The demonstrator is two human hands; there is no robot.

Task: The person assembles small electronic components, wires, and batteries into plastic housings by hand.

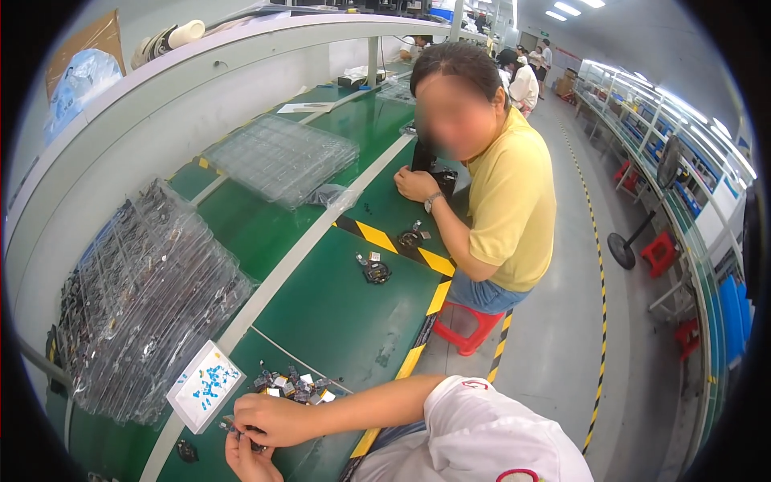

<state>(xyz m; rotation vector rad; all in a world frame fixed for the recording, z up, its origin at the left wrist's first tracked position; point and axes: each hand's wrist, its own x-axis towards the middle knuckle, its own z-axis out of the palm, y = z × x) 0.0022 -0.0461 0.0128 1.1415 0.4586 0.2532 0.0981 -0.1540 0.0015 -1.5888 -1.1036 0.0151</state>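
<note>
At the bottom of the head view, my two hands meet over the green bench. My left hand [250, 461] is closed round a small dark electronic part [257, 446], mostly hidden by fingers. Over it, my right hand [277, 419] is closed too, its fingertips pinched at the same part; whether it grips a separate tiny piece cannot be seen. Just beyond my right hand lies a pile of small electronic assemblies [295, 387] with silver and black pieces. A white tray [191, 412] of small blue pieces sits beside my hands. One loose dark assembly [187, 451] rests left of them.
Stacked clear plastic trays [152, 305] stand at the left, more trays [281, 161] farther back. A co-worker in a yellow shirt [514, 201] sits on a red stool [467, 328] at the same bench. Two coiled dark assemblies lie between us, one a cable bundle [376, 271].
</note>
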